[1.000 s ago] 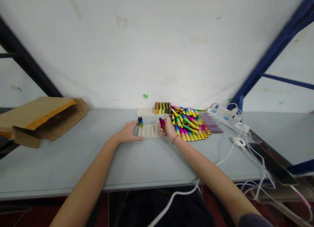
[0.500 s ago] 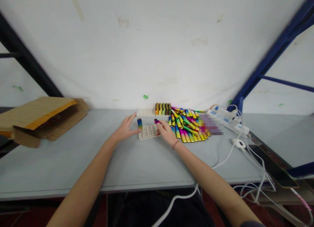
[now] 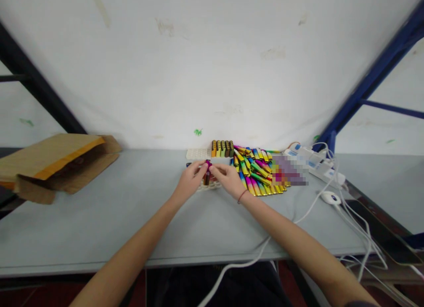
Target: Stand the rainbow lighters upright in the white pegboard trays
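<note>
Both your forearms angle inward across the grey table, and your left hand and right hand, with a thin dark bracelet at that wrist, nearly meet. Your curled fingers pinch a slim magenta-and-amber metallic lighter from either side, holding it upright above a white perforated plastic tray. A heap of rainbow-metallic lighters lies just beside your right hand.
</note>
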Demonstrator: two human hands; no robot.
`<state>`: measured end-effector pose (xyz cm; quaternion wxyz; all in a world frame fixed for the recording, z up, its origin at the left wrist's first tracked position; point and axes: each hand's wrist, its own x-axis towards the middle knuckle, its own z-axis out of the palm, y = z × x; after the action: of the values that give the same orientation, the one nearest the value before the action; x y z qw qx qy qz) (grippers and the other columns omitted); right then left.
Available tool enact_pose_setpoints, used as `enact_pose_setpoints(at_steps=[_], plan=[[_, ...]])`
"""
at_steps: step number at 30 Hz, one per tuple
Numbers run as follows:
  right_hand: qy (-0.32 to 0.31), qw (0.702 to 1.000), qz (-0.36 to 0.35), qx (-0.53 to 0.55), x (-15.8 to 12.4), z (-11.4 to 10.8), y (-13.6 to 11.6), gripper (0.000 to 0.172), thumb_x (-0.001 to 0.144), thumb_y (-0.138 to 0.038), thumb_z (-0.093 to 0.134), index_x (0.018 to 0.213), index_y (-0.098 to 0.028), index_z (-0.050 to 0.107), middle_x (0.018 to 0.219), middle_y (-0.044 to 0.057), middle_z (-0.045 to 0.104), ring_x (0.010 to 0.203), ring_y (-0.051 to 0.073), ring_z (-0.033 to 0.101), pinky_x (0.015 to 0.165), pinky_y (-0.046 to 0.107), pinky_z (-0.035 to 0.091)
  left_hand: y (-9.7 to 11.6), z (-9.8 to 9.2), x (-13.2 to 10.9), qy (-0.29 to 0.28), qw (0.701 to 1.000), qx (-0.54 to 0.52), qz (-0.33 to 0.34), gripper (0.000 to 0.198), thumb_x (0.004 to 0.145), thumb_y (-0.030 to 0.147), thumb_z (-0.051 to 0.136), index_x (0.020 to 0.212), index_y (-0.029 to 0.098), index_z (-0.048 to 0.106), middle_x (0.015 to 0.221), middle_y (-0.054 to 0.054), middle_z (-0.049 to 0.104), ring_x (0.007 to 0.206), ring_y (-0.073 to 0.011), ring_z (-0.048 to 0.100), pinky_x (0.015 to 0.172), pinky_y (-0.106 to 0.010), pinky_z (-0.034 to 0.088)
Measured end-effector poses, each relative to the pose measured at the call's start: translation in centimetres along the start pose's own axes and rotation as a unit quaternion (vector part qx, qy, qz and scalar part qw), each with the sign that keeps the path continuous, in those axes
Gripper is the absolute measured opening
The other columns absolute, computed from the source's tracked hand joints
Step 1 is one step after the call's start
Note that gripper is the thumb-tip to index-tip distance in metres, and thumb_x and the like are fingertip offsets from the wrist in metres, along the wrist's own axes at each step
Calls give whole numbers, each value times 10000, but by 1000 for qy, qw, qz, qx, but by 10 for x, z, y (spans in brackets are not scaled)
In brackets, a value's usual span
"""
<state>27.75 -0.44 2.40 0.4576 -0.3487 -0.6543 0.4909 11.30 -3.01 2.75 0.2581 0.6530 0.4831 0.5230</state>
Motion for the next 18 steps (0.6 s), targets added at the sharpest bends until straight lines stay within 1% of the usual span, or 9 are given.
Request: enact_pose_setpoints(at_steps=[2, 3, 5, 7, 8, 10, 12, 15, 18], plan=[[21, 989, -2, -148, 12, -17, -4, 579, 983, -609, 420, 848, -152, 750, 814, 83, 748, 709, 204, 692, 682, 316, 557, 0, 4, 6, 11, 998, -41, -38, 480, 893, 608, 578, 1008, 155, 686, 964, -86, 755, 905, -239, 716, 845, -350, 573], [42, 966, -15, -256, 18, -26, -5, 528, 1024, -497, 396, 872, -145, 758, 872, 102, 760, 780, 213, 699, 762, 324, 550, 0, 7, 10, 18, 996, -68, -53, 501, 878, 633, 593, 1010, 157, 676, 936, -78, 752, 879, -235, 721, 818, -343, 579], [25, 883, -32, -468, 28, -41, -6, 338, 1001, -262, 454, 1011, -130, 766, 1049, 138, 762, 976, 255, 685, 926, 363, 502, 3, 15, 18, 12, 989, -128, -73, 515, 865, 654, 608, 1003, 161, 656, 902, -65, 741, 835, -223, 730, 751, -323, 591], [-39, 799, -22, -600, 33, -50, -4, 323, 963, -157, 468, 1111, -136, 755, 1178, 148, 735, 1118, 284, 631, 991, 380, 458, 6, 24, 27, 4, 982, -173, -83, 465, 887, 615, 613, 1001, 165, 641, 903, -58, 738, 800, -207, 732, 709, -305, 595], [-68, 767, -12, -638, 34, -52, -2, 334, 962, -153, 465, 1134, -145, 752, 1208, 146, 725, 1162, 294, 605, 997, 381, 451, 7, 29, 31, 2, 979, -188, -85, 419, 912, 575, 605, 993, 166, 638, 914, -59, 740, 796, -200, 733, 713, -300, 597], [-100, 730, 9, -676, 33, -51, 2, 349, 981, -182, 440, 1120, -157, 759, 1203, 146, 724, 1193, 300, 578, 980, 378, 454, 7, 38, 36, 16, 973, -208, -94, 344, 956, 501, 578, 1002, 165, 634, 929, -62, 742, 788, -192, 736, 717, -298, 603], [-105, 719, 19, -687, 32, -47, 4, 368, 990, -183, 412, 1091, -146, 763, 1170, 159, 729, 1185, 299, 579, 967, 378, 457, 6, 44, 37, 33, 969, -224, -99, 311, 987, 454, 545, 1053, 162, 634, 965, -70, 743, 786, -185, 737, 723, -300, 610], [-93, 724, 13, -683, 30, -41, 4, 365, 982, -152, 402, 1074, -101, 751, 1146, 192, 726, 1170, 302, 592, 955, 382, 463, 2, 46, 30, 40, 968, -232, -89, 369, 996, 419, 548, 1271, 175, 580, 961, -60, 736, 739, -165, 733, 705, -283, 610], [-56, 766, 12, -640, 27, -39, 3, 316, 962, -147, 446, 1096, -87, 726, 1112, 198, 732, 1102, 286, 638, 929, 370, 480, -3, 44, 21, 28, 972, -221, -67, 452, 994, 411, 555, 1393, 206, 503, 935, -43, 726, 702, -149, 729, 654, -249, 598]])
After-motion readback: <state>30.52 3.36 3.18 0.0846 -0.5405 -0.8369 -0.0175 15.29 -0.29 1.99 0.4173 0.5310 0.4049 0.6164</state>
